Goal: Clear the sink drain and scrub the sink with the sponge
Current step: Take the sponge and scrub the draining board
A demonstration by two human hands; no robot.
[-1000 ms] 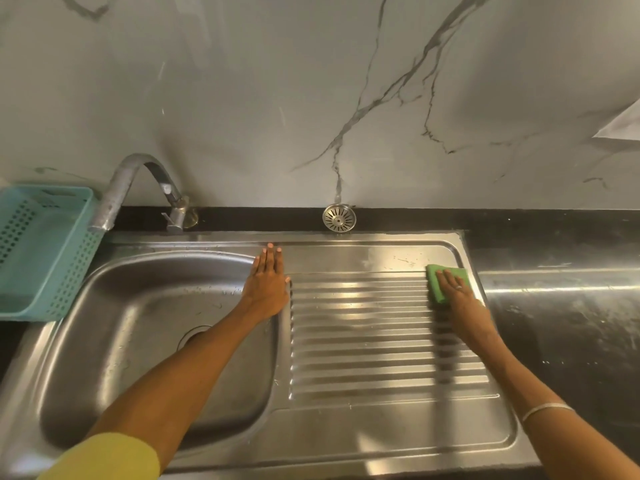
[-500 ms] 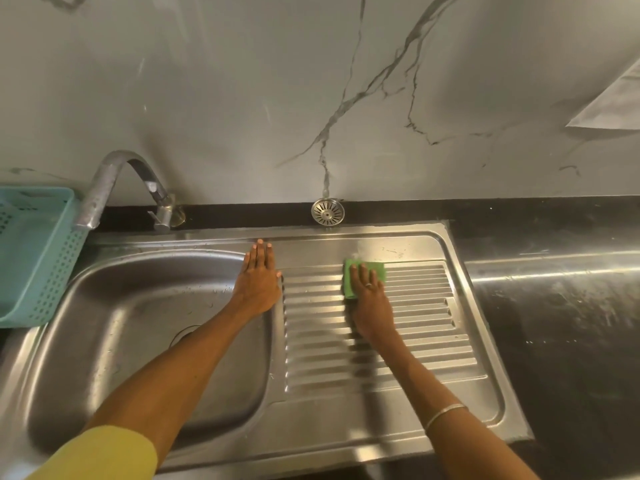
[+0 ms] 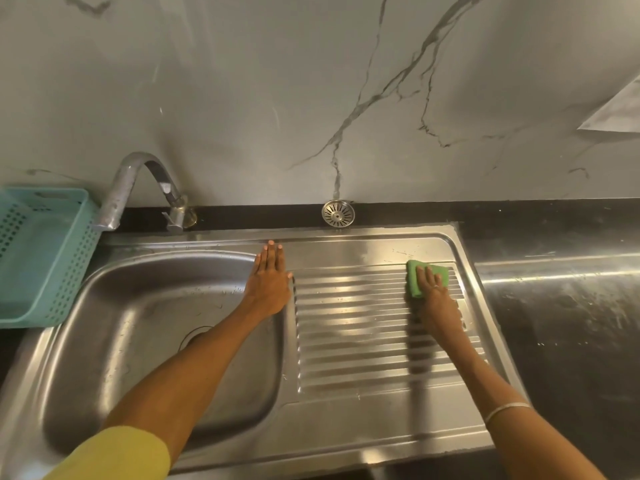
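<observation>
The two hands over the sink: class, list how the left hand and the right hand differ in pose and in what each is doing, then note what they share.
1. The left hand lies flat and empty on the sink edge beside the basin; the right hand presses a green sponge.
2. The left hand rests on smooth steel; the right hand is on the ridged drainboard.
3. The right arm wears a bangle; the left arm shows a yellow sleeve.
Both reach forward, palms down.

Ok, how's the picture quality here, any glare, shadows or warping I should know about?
Head view: bright glare streaks lie across the ribbed drainboard and the counter; the right hand on the sponge casts a dark shadow down the ribs; wide-angle warping bows the sink rim; the left hand looks sharp, no obvious motion blur.
</observation>
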